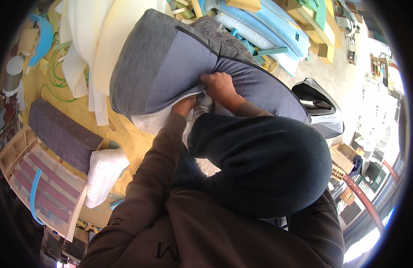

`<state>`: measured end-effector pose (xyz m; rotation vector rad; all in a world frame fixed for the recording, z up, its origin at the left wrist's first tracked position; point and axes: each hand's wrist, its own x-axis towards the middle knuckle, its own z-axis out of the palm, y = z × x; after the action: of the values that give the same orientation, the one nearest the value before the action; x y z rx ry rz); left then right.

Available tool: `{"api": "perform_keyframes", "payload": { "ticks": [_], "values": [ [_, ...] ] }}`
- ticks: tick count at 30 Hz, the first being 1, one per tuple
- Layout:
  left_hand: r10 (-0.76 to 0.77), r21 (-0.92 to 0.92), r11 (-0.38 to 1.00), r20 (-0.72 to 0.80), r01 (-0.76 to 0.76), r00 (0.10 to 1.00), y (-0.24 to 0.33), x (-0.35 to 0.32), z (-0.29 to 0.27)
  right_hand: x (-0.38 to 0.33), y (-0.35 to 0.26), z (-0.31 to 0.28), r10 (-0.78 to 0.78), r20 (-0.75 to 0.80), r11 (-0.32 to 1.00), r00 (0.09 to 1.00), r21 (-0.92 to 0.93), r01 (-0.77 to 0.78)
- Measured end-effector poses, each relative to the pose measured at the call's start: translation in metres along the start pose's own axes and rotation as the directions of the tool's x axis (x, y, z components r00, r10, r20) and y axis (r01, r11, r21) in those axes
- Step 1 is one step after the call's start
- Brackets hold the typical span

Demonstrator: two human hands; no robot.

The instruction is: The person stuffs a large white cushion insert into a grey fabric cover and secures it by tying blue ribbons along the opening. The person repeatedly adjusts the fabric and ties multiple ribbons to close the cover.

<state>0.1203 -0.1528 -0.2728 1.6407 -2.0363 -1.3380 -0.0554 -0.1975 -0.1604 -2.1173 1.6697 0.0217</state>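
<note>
Grey-and-blue fabric (184, 56) covers one big cushion (170, 82) lying in front of me, beside my one visible shoe (203, 106). My right hand (220, 90) pinches the fabric near the crease; my left hand (184, 107) reaches under its edge, fingers hidden, grip impossible to tell. Leftward: one dark block (66, 128), one white pad (104, 175), one wooden frame (49, 188).
</note>
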Motion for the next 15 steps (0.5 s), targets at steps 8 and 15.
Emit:
{"api": "perform_keyframes", "payload": {
  "ticks": [8,15],
  "values": [
    [-0.109,-0.153,0.983,-0.074,0.097,0.991,0.003,0.014,-0.010,-0.005,-0.009,-0.004,0.011,-0.041,0.999,0.999,0.042,-0.009],
    [-0.118,-0.259,0.961,-0.075,0.095,0.990,-0.010,0.016,-0.022,-0.080,-0.018,-0.064,0.025,-0.147,0.688,0.989,0.720,0.090]
  ]
}}
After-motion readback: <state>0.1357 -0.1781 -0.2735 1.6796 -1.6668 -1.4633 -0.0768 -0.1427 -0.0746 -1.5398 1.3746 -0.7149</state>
